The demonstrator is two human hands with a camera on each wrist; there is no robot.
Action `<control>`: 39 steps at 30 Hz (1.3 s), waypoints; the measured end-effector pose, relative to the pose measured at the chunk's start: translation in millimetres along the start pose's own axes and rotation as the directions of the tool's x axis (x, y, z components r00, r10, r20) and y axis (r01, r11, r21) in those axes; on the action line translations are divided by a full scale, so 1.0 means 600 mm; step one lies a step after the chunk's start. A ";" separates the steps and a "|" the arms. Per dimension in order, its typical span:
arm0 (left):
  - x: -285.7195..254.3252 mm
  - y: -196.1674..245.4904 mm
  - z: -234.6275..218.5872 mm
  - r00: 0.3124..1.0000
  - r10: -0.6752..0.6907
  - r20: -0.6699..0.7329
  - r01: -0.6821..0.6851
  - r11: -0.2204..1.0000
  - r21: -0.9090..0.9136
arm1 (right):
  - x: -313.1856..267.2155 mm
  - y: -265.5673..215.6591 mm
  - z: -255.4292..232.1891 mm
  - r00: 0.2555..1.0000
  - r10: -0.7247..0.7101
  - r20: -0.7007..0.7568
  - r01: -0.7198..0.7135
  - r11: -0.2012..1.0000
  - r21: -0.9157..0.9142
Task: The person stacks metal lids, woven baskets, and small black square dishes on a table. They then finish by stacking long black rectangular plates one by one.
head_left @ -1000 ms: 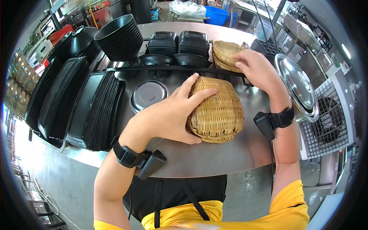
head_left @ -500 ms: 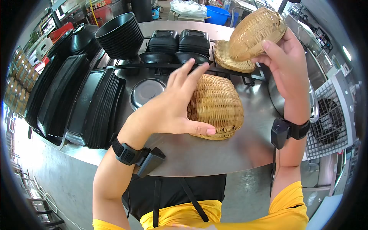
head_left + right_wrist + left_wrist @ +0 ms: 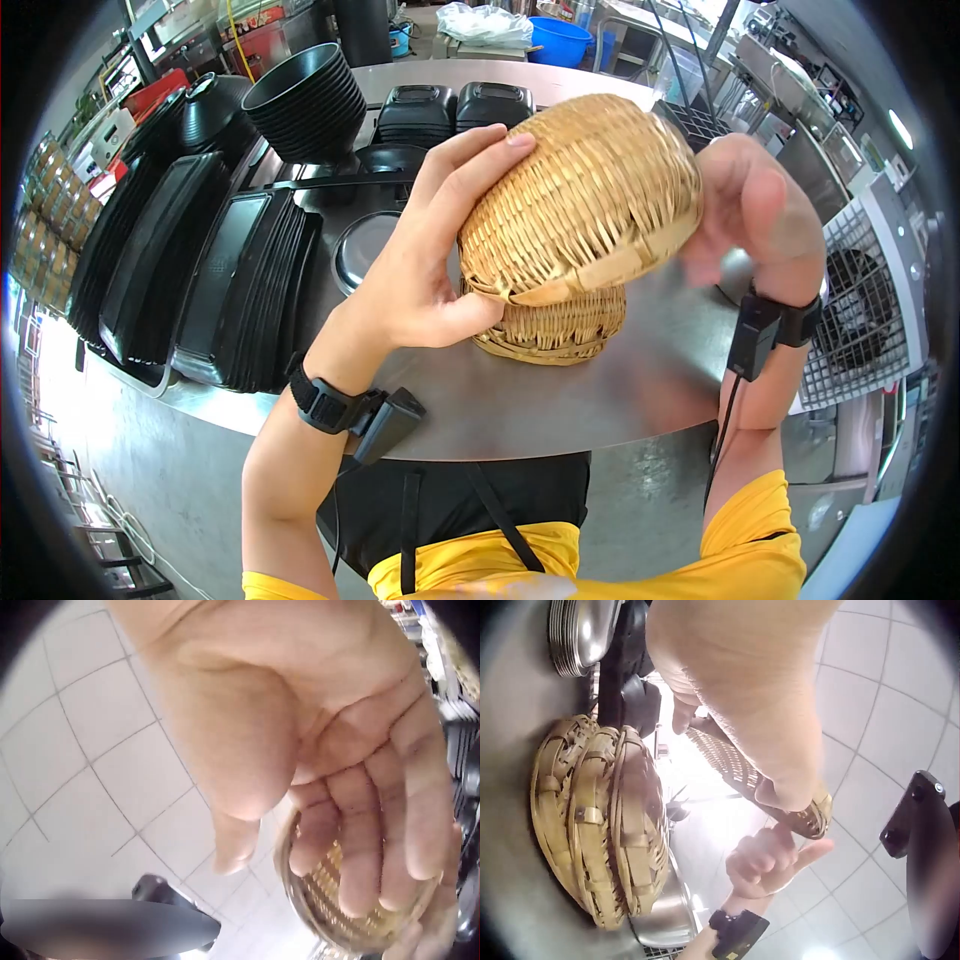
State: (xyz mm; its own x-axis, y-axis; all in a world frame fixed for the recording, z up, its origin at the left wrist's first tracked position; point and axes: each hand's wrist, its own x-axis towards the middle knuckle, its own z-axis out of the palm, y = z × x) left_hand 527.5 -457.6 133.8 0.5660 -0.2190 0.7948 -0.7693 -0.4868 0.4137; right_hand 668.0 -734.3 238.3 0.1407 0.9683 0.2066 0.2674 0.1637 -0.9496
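A woven bamboo basket (image 3: 590, 200) is raised, bottom up and tilted. My left hand (image 3: 420, 250) grips its left side, fingers over the outside and thumb at the rim. Just beyond its right end is my blurred right hand (image 3: 755, 215). In the right wrist view, relaxed fingers of that hand (image 3: 315, 727) overlap the basket's open side (image 3: 309, 906); contact is unclear. Seen from the left wrist, the thumb of the right hand (image 3: 761, 862) points away from the basket. Beneath stand nested baskets (image 3: 555, 335), upside down, three rims showing in the left wrist view (image 3: 600, 825).
Long black trays (image 3: 235, 290) and stacked black bowls (image 3: 310, 105) stand at the left of the steel table (image 3: 500, 410). A round metal lid (image 3: 365, 250) lies beside them. Black square dishes (image 3: 415, 115) are at the back, and a grey crate (image 3: 865, 310) is at the right.
The right hand has brought a basket from the back right to above the stack. The left hand has left the stacked baskets, risen and taken hold of it; the right hand's thumb has come off.
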 end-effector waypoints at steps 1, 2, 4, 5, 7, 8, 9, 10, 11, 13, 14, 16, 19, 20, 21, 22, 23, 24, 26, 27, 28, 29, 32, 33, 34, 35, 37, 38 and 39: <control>-0.001 0.004 0.001 1.000 -0.025 0.010 0.025 1.000 0.002 | -0.008 -0.020 -0.016 0.991 0.106 -0.083 -0.112 0.991 -0.075; 0.000 0.006 -0.002 1.000 -0.024 0.007 0.024 1.000 0.003 | -0.008 -0.032 -0.022 0.964 0.201 -0.172 -0.226 0.964 -0.140; 0.000 0.011 -0.008 0.967 -0.113 0.228 0.098 0.993 0.072 | 0.008 -0.026 -0.015 0.903 0.172 -0.393 -0.298 0.910 -0.288; -0.002 0.015 -0.007 0.931 -0.166 0.324 0.141 0.985 0.099 | 0.018 -0.020 -0.008 0.802 0.095 -0.590 -0.393 0.827 -0.402; -0.005 0.017 0.005 0.909 -0.179 0.377 0.150 0.983 0.105 | 0.039 0.011 -0.007 0.803 0.029 -0.596 -0.439 0.705 -0.557; -0.007 0.016 0.009 0.885 -0.193 0.424 0.160 0.981 0.113 | 0.046 0.032 -0.008 0.810 -0.034 -0.586 -0.475 0.549 -0.688; -0.009 0.016 0.009 0.874 -0.208 0.439 0.189 0.978 0.088 | 0.049 0.058 -0.010 0.809 -0.034 -0.587 -0.475 0.551 -0.686; -0.011 0.016 0.009 0.874 -0.207 0.440 0.187 0.978 0.089 | 0.051 0.086 -0.012 0.829 -0.081 -0.554 -0.485 0.389 -0.783; -0.012 0.016 0.009 0.874 -0.225 0.431 0.213 0.974 0.076 | 0.053 0.109 -0.016 0.851 -0.120 -0.511 -0.481 0.212 -0.851; -0.015 0.017 0.010 0.875 -0.242 0.420 0.237 0.969 0.065 | 0.050 0.144 -0.032 0.850 0.005 -0.527 -0.515 0.224 -0.828; -0.015 0.017 0.010 0.876 -0.252 0.411 0.255 0.966 0.048 | 0.053 0.150 -0.037 0.837 0.132 -0.532 -0.547 0.232 -0.804; -0.014 0.018 0.009 0.878 -0.267 0.398 0.276 0.961 0.036 | 0.060 0.147 -0.041 0.786 0.289 -0.546 -0.616 0.302 -0.727; -0.015 0.020 0.012 0.884 -0.267 0.385 0.286 0.958 0.010 | 0.053 0.157 -0.045 0.835 0.201 -0.512 -0.550 0.305 -0.777; -0.015 0.018 0.013 0.890 -0.246 0.384 0.265 0.964 0.005 | 0.056 0.155 -0.043 0.836 0.202 -0.511 -0.549 0.305 -0.778; -0.016 0.018 0.013 0.896 -0.226 0.383 0.244 0.970 0.001 | 0.060 0.150 -0.039 0.814 0.200 -0.545 -0.580 0.243 -0.778; -0.015 0.019 0.012 0.896 -0.228 0.382 0.246 0.969 0.002 | 0.062 0.147 -0.036 0.793 0.194 -0.578 -0.608 0.179 -0.774; -0.014 0.021 0.011 0.891 -0.230 0.391 0.258 0.966 -0.021 | 0.063 0.147 -0.034 0.794 0.196 -0.576 -0.607 0.180 -0.774; -0.014 0.022 0.010 0.887 -0.231 0.400 0.270 0.962 -0.045 | 0.063 0.147 -0.033 0.783 0.175 -0.597 -0.622 0.190 -0.760; -0.015 0.022 0.010 0.887 -0.226 0.402 0.257 0.966 -0.023 | 0.066 0.143 -0.030 0.773 0.154 -0.616 -0.635 0.200 -0.746; -0.015 0.022 0.009 0.886 -0.220 0.408 0.242 0.970 -0.001 | 0.068 0.136 -0.027 0.792 0.045 -0.609 -0.604 0.207 -0.770; -0.015 0.023 0.009 0.887 -0.222 0.405 0.243 0.970 0.000 | 0.070 0.130 -0.024 0.801 -0.066 -0.595 -0.572 0.210 -0.793; -0.014 0.026 0.009 0.886 -0.233 0.402 0.240 0.970 0.034 | 0.071 0.123 -0.019 0.798 -0.167 -0.579 -0.540 0.227 -0.810; -0.015 0.023 0.010 0.889 -0.229 0.396 0.217 0.973 0.075 | 0.079 0.085 -0.001 0.706 -0.268 -0.655 -0.497 0.472 -0.728; -0.016 0.020 0.011 0.892 -0.214 0.398 0.198 0.977 0.080 | 0.079 0.081 0.005 0.689 -0.362 -0.628 -0.406 0.526 -0.748; -0.017 0.019 0.013 0.893 -0.212 0.396 0.198 0.977 0.077 | 0.077 0.075 0.010 0.690 -0.361 -0.627 -0.407 0.523 -0.749; -0.017 0.018 0.014 0.896 -0.213 0.390 0.210 0.976 0.052 | 0.076 0.067 0.017 0.678 -0.292 -0.675 -0.323 0.706 -0.630; -0.015 0.015 0.009 0.905 -0.201 0.374 0.201 0.979 0.040 | 0.077 0.052 0.034 0.703 -0.217 -0.677 -0.117 0.904 -0.411; -0.017 0.014 0.008 0.898 -0.216 0.383 0.214 0.976 0.048 | 0.075 0.045 0.048 0.703 -0.232 -0.672 -0.108 0.899 -0.424; -0.019 0.013 0.007 0.889 -0.231 0.396 0.229 0.972 0.054 | 0.071 0.039 0.064 0.727 -0.146 -0.671 0.002 0.977 -0.211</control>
State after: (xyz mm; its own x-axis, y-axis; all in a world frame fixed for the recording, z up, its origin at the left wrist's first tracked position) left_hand 516.4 -462.5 126.2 0.7983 -0.4170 0.4345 -0.6021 -0.5691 0.5600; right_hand 643.8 -682.0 216.1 0.7030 0.5527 0.4475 0.4628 0.1222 -0.8780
